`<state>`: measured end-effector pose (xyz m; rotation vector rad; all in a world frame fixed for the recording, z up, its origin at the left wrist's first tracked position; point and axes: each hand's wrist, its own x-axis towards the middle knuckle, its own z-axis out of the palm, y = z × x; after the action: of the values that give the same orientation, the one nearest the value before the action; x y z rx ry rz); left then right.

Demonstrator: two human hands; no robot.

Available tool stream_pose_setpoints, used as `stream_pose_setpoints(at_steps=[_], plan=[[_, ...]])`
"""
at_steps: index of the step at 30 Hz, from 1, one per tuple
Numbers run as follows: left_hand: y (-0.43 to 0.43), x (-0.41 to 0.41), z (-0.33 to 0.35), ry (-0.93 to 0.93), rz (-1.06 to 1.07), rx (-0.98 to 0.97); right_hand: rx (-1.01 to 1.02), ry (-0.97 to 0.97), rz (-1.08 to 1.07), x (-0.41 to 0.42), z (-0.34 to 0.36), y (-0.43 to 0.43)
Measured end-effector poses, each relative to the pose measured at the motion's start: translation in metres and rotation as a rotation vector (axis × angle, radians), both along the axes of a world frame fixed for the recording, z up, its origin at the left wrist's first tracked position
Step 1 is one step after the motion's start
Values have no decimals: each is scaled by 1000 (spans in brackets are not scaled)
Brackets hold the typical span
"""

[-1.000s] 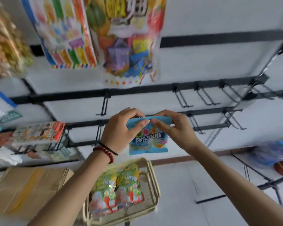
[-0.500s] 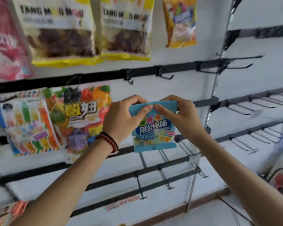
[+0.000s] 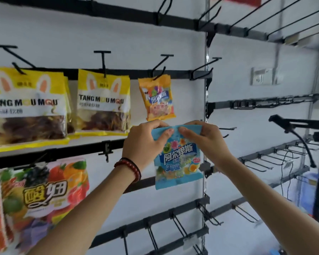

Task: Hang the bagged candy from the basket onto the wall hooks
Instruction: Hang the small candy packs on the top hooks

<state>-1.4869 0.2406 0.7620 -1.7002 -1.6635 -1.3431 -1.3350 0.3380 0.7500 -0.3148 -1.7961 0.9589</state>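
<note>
Head view: right hand (image 3: pixel 207 142), pinching blue bag (image 3: pixel 179 162), seemingly half-hides hook (image 3: pixel 228 128).

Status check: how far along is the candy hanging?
Done: an orange bag and yellow bags hang on hooks. In hand: the left hand and right hand pinch the top edge of a blue candy bag, not yet on any hook. Left: hang it, perhaps on the empty hook beside the orange bag. The basket is out of view, so the remaining count is unknown.
</note>
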Motion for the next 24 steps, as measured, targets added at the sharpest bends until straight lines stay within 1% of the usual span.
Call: stream_pose_setpoints(at_steps=[2,4,11,18,21,24], plan=[[13,10,15,-38,-8,18,-5,17,-15,7,14,9],[27,20,30,-115,-36,29,-7,46,-41,14,29,20],[91,48,78,-392,-221,-1,2,60,-139,37,78,73],[146,70,113,-662,-374,-43,-72,92,-129,56,113,121],[166,71,124,-681,-368,14,-69,130,-164,50,126,136],[179,66,135,-635,-317,61,-94,174,-184,38,136,148]])
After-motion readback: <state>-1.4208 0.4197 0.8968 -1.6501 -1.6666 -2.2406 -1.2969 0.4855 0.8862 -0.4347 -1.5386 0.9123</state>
